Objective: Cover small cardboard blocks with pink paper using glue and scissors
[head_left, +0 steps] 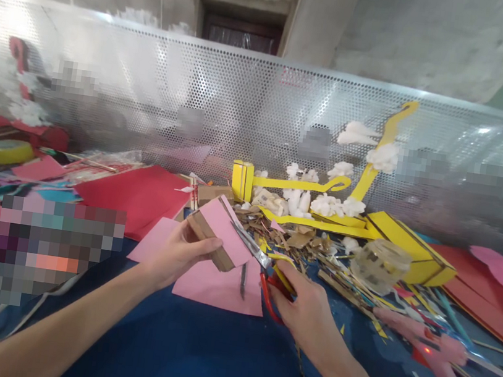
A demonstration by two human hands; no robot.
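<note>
A small brown cardboard box (212,240) with pink paper (229,229) over its top is gripped at its left end by my left hand (171,258), the thumb lying along its near side. My right hand (309,309) is closed round the red and yellow handles of a pair of scissors (262,257). Their metal blades point up and left, along the right edge of the pink paper; whether they touch it is hard to tell. Below the box a pink sheet (218,289) lies on the table, with a slim dark object (243,281) on it.
A perforated metal screen (243,112) stands behind the blue table (190,355). To the right are cardboard scraps (305,240), a clear jar (381,266), a yellow box (411,248) and a pink glue gun (439,352). Red paper (138,197) lies at left, near yellow tape (1,151).
</note>
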